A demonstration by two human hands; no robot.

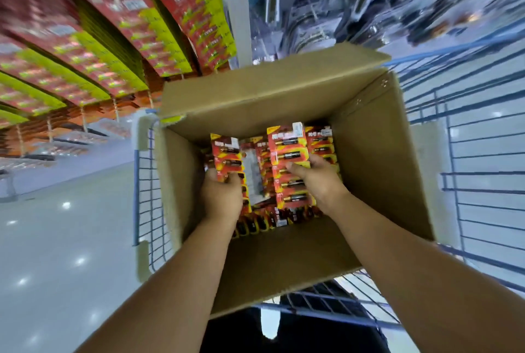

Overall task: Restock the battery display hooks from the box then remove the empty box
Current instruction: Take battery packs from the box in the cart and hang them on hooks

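One open cardboard box (377, 159) sits in a blue wire trolley (488, 153), its four plain brown flaps folded outward and its inner walls smooth and matte. Red-and-yellow battery blister packs (321, 142) cover the bottom of the box; they overlap too much to count, though each flat card shows a column of dark cylindrical cells under glossy plastic.

Both bare hands reach down into the box. The left hand (223, 196) grips one stack of battery packs (227, 158) by its lower edge, fingers curled round the cards with the thumb on the front. How many cards that stack holds cannot be told. The right hand (318, 176) holds a second stack of packs (288, 151), thumb pressed across the printed face and the other fingers wrapped round the right edge. The two held stacks stand apart, with a pale strip of packaging (251, 173) between them.

At upper left, the battery display (127, 28) hangs in at least five dense rows of the same red cards with yellow-green bands, blurred by motion. Beside it rises one pale upright post (235, 11). The shiny grey floor (56, 239) reflects round ceiling lights.
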